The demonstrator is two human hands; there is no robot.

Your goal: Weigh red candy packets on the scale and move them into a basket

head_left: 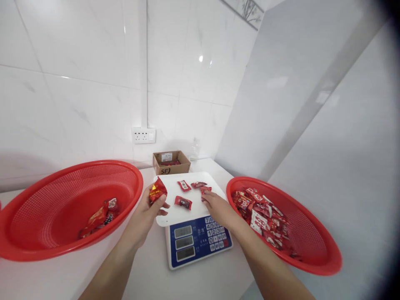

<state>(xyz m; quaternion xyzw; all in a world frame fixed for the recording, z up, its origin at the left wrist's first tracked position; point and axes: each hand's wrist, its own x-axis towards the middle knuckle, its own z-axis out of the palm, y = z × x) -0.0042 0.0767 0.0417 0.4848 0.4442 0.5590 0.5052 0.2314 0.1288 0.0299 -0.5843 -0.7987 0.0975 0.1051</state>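
Observation:
My left hand (146, 210) pinches a red and gold snack packet (157, 191) at the left edge of the white weighing tray (175, 214) of a blue scale (196, 241). My right hand (215, 206) rests on the tray's right side, fingers curled on a small red packet (205, 190). Three more red packets lie on the tray, one in the middle (183, 202) and two farther back (184, 185) (198, 184).
A large red mesh basket (37, 241) on the left holds a few red packets (100, 216). Another red basket (315, 254) on the right holds several packets (262, 216). A small cardboard box (171, 162) stands behind the scale by the tiled wall, below a socket strip (143, 136).

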